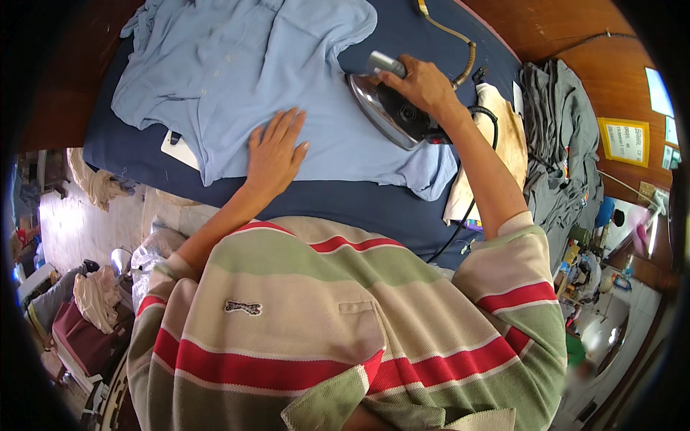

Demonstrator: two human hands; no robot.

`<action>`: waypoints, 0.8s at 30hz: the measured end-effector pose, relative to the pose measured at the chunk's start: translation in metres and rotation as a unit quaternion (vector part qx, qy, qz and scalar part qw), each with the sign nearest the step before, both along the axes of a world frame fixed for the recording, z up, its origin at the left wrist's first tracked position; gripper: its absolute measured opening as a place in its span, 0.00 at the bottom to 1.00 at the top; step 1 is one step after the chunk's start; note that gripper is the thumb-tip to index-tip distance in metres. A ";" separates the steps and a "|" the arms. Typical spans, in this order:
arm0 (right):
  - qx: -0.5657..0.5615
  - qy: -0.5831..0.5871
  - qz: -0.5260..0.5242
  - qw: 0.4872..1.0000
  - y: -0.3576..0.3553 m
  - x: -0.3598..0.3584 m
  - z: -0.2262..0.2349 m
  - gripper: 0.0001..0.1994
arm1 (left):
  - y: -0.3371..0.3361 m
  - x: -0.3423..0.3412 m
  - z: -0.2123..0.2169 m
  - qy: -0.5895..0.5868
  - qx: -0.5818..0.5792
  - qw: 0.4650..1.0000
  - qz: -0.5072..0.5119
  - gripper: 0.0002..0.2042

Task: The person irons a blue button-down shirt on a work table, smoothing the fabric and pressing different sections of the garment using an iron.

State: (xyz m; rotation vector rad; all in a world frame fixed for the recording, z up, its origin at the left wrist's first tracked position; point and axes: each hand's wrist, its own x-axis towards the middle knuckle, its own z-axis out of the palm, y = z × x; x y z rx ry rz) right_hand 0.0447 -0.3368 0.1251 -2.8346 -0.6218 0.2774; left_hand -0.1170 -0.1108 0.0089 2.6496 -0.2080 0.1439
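Note:
A light blue buttoned shirt (237,79) lies spread over a dark blue padded ironing table (316,197). My left hand (277,147) rests flat on the shirt, fingers stretched out. To its right, my right hand (424,85) is wrapped round the handle of an iron (384,108) with a dark body and a shiny metal edge. The iron is over the shirt's right part, its soleplate hidden from above. A black cord (494,122) runs from the iron's back. Under the shirt's left edge a white card or tag (180,149) sticks out.
A cream cloth (492,151) lies right of the shirt, beside a pile of dark grey garments (560,144). A coiled tan cord (467,61) crosses the far right of the table. Wooden panels (575,29) stand behind. Heaped cloths and bags (93,302) lie at lower left.

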 end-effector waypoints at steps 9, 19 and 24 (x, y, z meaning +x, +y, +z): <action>-0.036 0.021 0.059 0.997 -0.009 -0.064 0.003 0.22 | -0.034 0.154 -0.012 -0.013 0.068 0.988 -0.139 0.19; 0.012 0.024 -0.098 0.995 -0.015 -0.019 0.003 0.25 | -0.010 0.184 -0.018 -0.015 0.050 0.981 -0.189 0.08; -0.024 0.045 0.042 0.998 -0.007 -0.035 0.006 0.22 | -0.033 0.196 -0.004 -0.087 0.047 0.964 -0.246 0.09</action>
